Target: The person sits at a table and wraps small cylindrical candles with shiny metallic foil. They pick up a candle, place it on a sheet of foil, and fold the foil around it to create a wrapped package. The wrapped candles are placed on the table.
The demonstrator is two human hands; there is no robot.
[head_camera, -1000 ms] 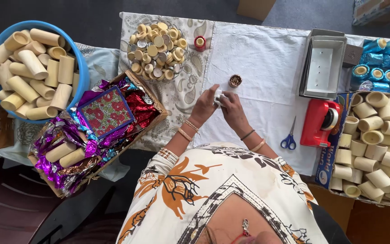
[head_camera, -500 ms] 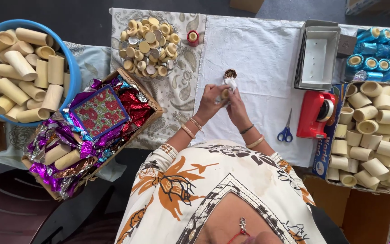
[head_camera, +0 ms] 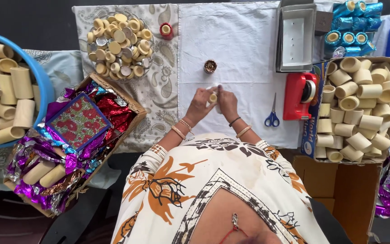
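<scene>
— On the white cloth [head_camera: 244, 49], what are the hands doing?
— The left hand [head_camera: 199, 105] and right hand [head_camera: 226, 103] are pressed together, both pinching one small cardboard tube [head_camera: 213, 97] between the fingertips.
— Different from a moment ago?
— They've come back toward the body; the little foil-wrapped tube [head_camera: 210, 66] now stands apart, beyond them. That one looks finished.
— Around them?
— Scissors [head_camera: 272, 118] and a red tape dispenser [head_camera: 299, 96] to the right, a box of bare tubes [head_camera: 359, 108] past those, a bowl of round caps [head_camera: 119, 44] and foil sheets [head_camera: 82, 131] to the left.
</scene>
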